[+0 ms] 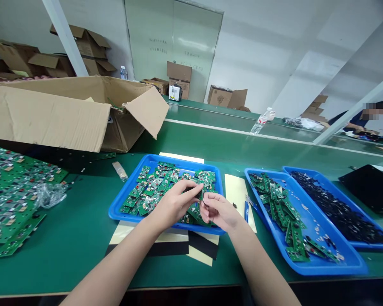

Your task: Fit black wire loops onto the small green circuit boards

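Note:
Both hands meet over the near right corner of a blue tray (123,199) heaped with small green circuit boards (153,187). My left hand (175,202) pinches the top of one small green board (201,196) with its fingertips. My right hand (218,211) has its fingers closed on the lower part of the same board. The board stands upright between the two hands, just above the pile.
Right of it lie a blue tray (322,263) with green boards and a blue tray (375,243) of small black parts. Large green panels (9,191) and crumpled plastic (49,193) lie left. An open carton (67,112) stands behind. A bottle (261,121) lies beyond. A person sits far right.

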The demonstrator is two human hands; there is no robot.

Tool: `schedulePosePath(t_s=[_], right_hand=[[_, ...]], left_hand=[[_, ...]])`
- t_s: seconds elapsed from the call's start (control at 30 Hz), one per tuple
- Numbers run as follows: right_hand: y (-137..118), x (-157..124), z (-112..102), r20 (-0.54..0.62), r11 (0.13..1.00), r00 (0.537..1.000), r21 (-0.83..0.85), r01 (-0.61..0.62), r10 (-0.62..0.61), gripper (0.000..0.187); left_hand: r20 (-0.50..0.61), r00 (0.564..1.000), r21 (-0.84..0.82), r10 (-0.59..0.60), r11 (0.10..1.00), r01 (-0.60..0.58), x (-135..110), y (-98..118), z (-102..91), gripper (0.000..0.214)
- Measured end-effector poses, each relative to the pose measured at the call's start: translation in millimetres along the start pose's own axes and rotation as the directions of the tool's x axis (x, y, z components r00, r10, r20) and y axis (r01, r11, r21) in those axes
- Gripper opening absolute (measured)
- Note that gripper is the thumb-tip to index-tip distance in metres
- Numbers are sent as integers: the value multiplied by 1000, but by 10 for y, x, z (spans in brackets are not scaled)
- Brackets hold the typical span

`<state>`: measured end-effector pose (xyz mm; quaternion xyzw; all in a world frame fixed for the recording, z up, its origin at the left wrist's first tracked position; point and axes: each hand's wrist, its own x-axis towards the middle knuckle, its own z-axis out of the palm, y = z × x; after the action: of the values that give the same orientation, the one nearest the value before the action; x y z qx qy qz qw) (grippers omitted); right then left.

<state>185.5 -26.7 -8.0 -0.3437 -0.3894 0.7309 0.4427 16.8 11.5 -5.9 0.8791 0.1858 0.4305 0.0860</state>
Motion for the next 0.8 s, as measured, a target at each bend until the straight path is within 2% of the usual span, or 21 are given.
schedulePosePath(t_s=[0.17, 0.4, 0.47, 0.57, 0.63, 0.73, 0.8], right_hand=[[0, 11, -23, 35, 1000, 999, 15, -17, 16, 30], [46, 30, -36, -64, 983, 995, -173, 59, -71, 22], [84, 57, -37, -103, 953, 987, -289, 91, -126, 20], [133, 92, -37, -188, 793, 934, -592, 139, -304, 17], [143, 95, -29, -205, 699, 892, -698, 155, -402, 16], [121, 65, -2, -223, 722, 827, -633, 279, -515, 9], [102, 34, 20, -221, 706, 761, -588, 395, -610, 11]], left_hand=[[117, 992, -141, -50, 988, 66, 21, 14, -32, 44], [268, 953, -239, -142, 948, 209, 14, 33, -35, 41], [281, 942, -250, -184, 933, 257, 14, 44, -13, 39], [257, 913, -270, -316, 884, 382, 46, 71, -3, 33], [214, 883, -301, -417, 832, 466, 80, 90, -20, 29], [203, 835, -392, -511, 740, 548, 125, 119, -56, 33], [263, 807, -453, -528, 671, 587, 141, 141, -65, 36]])
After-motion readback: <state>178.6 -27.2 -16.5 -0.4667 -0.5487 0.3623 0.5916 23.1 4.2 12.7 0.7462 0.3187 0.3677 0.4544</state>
